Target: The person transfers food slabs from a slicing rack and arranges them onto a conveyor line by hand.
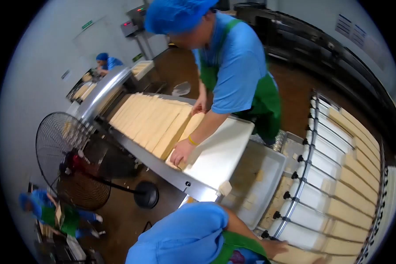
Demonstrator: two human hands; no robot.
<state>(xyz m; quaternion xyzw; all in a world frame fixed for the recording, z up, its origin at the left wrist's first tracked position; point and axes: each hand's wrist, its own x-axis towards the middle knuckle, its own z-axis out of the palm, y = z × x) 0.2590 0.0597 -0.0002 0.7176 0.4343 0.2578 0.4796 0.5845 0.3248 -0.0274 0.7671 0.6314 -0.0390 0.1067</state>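
My left hand (275,247) reaches across from my blue sleeve at the bottom and is closed on the near end of a long pale yellow slab (299,255), probably dough or cake. Only a small part of my right hand (320,261) shows at the bottom edge, against the same slab; its fingers are mostly cut off. The slab lies at the near end of a white conveyor (300,215) with crosswise dividing rods. More pale slabs (348,210) lie in the lanes beyond, side by side.
Opposite, a co-worker (240,66) in blue and green presses both hands on a slab at the end of a row (149,121) on a metal-edged table. A grey tray (262,176) with scraps stands between table and conveyor. A black fan (75,160) stands left; other workers are farther off.
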